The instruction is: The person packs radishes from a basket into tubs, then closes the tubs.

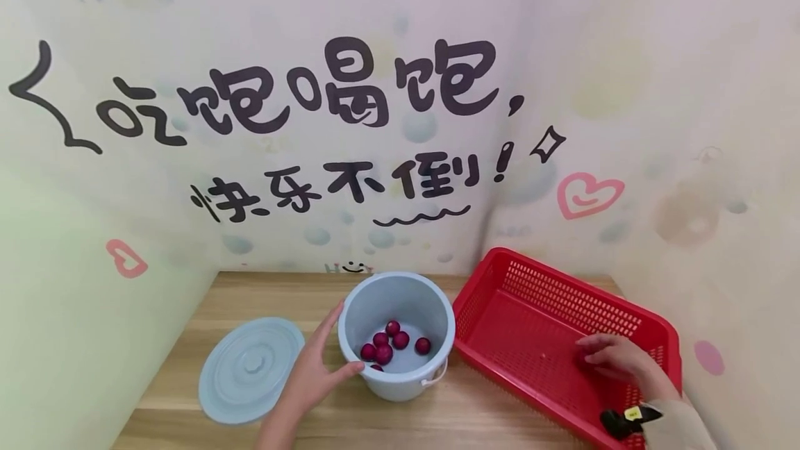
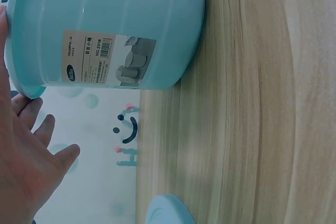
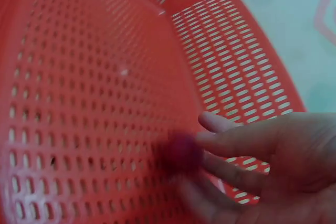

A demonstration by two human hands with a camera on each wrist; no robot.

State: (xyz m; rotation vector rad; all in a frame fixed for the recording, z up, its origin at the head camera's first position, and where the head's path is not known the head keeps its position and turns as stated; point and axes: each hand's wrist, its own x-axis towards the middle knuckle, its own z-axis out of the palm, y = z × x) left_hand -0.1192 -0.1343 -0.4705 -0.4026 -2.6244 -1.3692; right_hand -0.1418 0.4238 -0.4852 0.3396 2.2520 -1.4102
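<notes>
A pale blue bucket [image 1: 400, 384] stands upright with several small round dark red balls [image 1: 384, 353] at its bottom. My left hand [image 1: 315, 373] touches its left side, thumb by the rim and fingers spread along the outside; the left wrist view shows the bucket's label [image 2: 107, 59] and some fingers [image 2: 44, 129] free of it. Over the right part of a red perforated basket [image 1: 531, 339] is my right hand [image 1: 615, 360]. The right wrist view shows one blurred dark red ball [image 3: 181, 153] gripped at its fingertips; in the head view that ball is hidden.
To the bucket's left, the round pale blue lid [image 1: 250, 373] lies flat on the wooden table [image 1: 375, 429]. Walls with printed lettering and hearts close in the back and sides. The bucket's handle [image 1: 435, 375] hangs at its right front, beside the basket.
</notes>
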